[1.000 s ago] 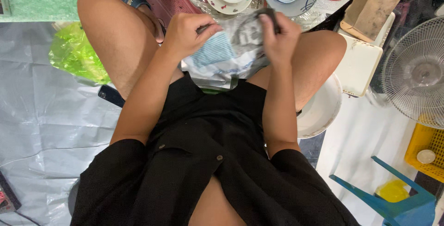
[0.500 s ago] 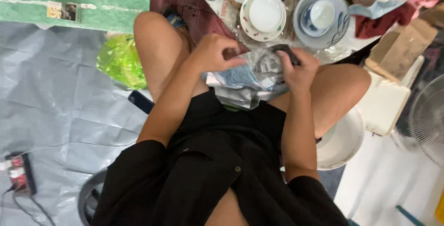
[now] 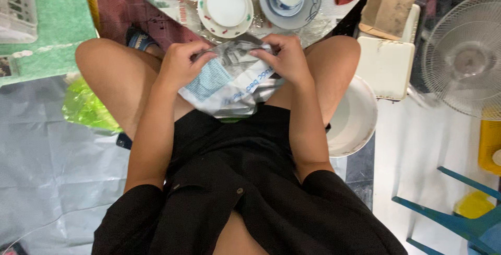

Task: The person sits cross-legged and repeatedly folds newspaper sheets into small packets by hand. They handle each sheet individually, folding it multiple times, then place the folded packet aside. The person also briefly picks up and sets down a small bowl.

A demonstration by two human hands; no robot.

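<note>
Head | left hand, right hand both grip crumpled grey-blue newspaper bundle

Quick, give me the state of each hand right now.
Left hand: closed, gripping the left edge of the crumpled newspaper bundle.
Right hand: closed, gripping the top right edge of the same bundle.

Fan (seemingly round) cut off right.
</note>
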